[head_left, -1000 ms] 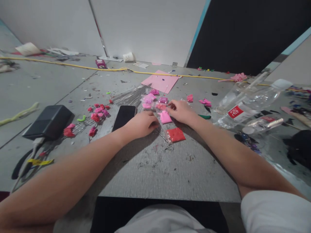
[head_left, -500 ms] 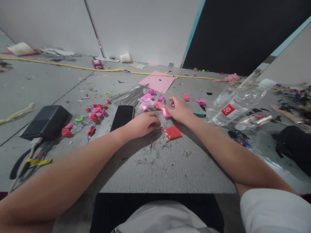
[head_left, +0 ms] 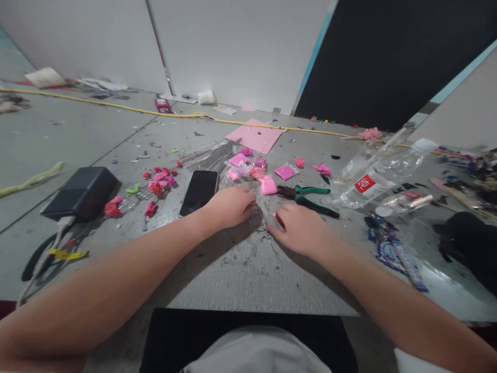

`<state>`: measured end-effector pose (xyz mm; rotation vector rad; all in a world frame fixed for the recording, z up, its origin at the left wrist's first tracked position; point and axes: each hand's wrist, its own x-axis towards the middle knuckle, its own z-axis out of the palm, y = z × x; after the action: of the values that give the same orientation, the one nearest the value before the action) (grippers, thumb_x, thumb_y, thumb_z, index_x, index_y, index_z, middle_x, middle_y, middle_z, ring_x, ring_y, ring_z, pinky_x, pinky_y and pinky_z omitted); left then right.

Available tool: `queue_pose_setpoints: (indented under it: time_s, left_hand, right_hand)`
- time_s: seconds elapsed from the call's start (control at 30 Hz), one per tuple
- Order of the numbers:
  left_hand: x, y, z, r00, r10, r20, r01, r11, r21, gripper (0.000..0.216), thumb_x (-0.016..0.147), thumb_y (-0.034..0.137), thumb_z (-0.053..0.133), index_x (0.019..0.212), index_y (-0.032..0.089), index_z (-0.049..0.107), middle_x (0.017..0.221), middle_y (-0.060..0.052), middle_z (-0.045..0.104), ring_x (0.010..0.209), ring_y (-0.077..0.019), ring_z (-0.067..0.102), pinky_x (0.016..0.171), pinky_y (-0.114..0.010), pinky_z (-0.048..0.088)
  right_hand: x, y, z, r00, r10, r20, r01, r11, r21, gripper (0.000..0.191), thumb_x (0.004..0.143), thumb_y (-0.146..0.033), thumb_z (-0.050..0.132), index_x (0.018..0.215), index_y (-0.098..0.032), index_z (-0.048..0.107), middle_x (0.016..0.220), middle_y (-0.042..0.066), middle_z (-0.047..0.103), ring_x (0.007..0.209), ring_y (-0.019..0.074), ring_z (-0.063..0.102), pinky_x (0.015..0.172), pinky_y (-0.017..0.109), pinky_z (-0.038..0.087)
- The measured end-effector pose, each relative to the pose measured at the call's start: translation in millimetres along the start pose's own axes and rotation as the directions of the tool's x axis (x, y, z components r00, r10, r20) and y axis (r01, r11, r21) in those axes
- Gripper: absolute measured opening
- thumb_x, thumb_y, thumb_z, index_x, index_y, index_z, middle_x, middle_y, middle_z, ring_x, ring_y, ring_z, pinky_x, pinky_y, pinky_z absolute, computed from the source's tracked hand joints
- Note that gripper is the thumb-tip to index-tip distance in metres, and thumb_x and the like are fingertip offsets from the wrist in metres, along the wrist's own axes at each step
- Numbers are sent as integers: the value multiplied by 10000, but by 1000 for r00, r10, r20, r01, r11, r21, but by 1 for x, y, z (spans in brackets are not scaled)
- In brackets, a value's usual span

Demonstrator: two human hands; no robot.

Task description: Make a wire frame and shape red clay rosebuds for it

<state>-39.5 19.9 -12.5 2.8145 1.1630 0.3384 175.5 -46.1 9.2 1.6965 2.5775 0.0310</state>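
Observation:
My left hand (head_left: 235, 204) rests on the grey tabletop beside a black phone (head_left: 200, 191), its fingers curled; whatever they hold is hidden. Close to its fingertips lies crinkled clear plastic (head_left: 258, 221). My right hand (head_left: 301, 228) is closed over the red packet, of which only a sliver of red (head_left: 276, 213) shows between finger and thumb. Just beyond the hands are a light pink packet (head_left: 267, 185), a magenta packet (head_left: 285, 171) and several other pink packets (head_left: 238, 159). Pliers with green and black handles (head_left: 305, 196) lie beyond my right hand.
Clusters of pink and red flower-like pieces (head_left: 159, 181) and a black power adapter (head_left: 81, 192) stand left. A water bottle (head_left: 382, 178) and keychains (head_left: 394, 254) are right. Behind lie a bundle of thin wires (head_left: 209, 156), pink paper (head_left: 256, 135) and a yellow cord (head_left: 128, 109).
My right hand has drawn back toward me from the pink packets onto the red packet, uncovering the pliers and magenta packet. My left hand stays nearly in place.

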Motion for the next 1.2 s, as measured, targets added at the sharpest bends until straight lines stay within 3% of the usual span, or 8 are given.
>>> queue_pose_setpoints:
  time_s: [0.13,0.27,0.37,0.47,0.57,0.63,0.7,1.2]
  left_hand:
    - [-6,6,-6,980,-185,-70,193,973,123,315,1024,363,518,1041,136,736,1096,-188,685,1036,-356,672,846,-448,527]
    - [-15,15,-5,874,-429,-228,479,840,256,577,995,566,546,1345,119,652,1373,-322,540,1132,-529,620,934,-665,460]
    - [-17,17,-3,850,-471,-237,523,808,272,706,972,657,542,1448,138,591,1433,-351,501,1169,-576,598,965,-722,417]
    - [-12,16,-3,878,-378,-293,436,885,166,670,975,640,562,1445,164,594,1505,-328,464,1285,-559,523,976,-678,436]
    - [-6,20,-4,954,-199,-223,162,971,-174,413,1031,494,548,1181,141,702,1161,-188,692,1032,-318,663,871,-442,515]
    - [-3,25,-1,987,-88,-135,21,900,-435,329,1055,402,517,940,153,697,837,-62,702,751,-181,638,708,-314,483]
    - [-4,32,4,988,-51,-143,-37,833,-553,252,1035,335,554,896,166,679,764,-14,687,672,-137,604,642,-271,439]
    - [-6,47,23,904,-136,-405,-136,808,-573,173,1008,315,629,927,168,671,817,-28,712,720,-136,627,671,-273,484]
  right_hand:
    - [-2,2,8,1000,12,-18,-13,1000,-18,262,1027,-230,498,902,-146,713,957,138,738,866,267,715,683,348,456]
    - [-2,15,13,999,5,-44,-5,1000,17,221,1007,-190,508,910,-144,701,968,134,747,900,272,715,713,352,460]
    - [-2,26,13,982,96,-165,-76,990,122,206,1012,-207,504,935,-151,686,961,118,755,873,252,708,730,346,466]
    - [-3,29,13,903,285,-321,-121,887,446,181,976,-259,563,858,-175,674,885,85,766,702,196,675,675,325,465]
    - [-6,22,14,843,408,-350,-69,728,682,173,928,-310,615,820,-193,683,790,46,750,616,164,643,626,301,470]
    - [-7,15,16,840,415,-351,-17,666,746,152,896,-319,641,817,-198,688,744,31,731,626,166,648,614,294,475]
    - [-7,8,20,852,390,-349,38,620,784,97,858,-287,664,827,-199,691,758,27,736,653,168,663,620,294,489]
    - [-4,8,31,906,354,-233,135,279,951,175,782,-197,779,922,-208,674,855,25,735,771,166,710,712,306,590]
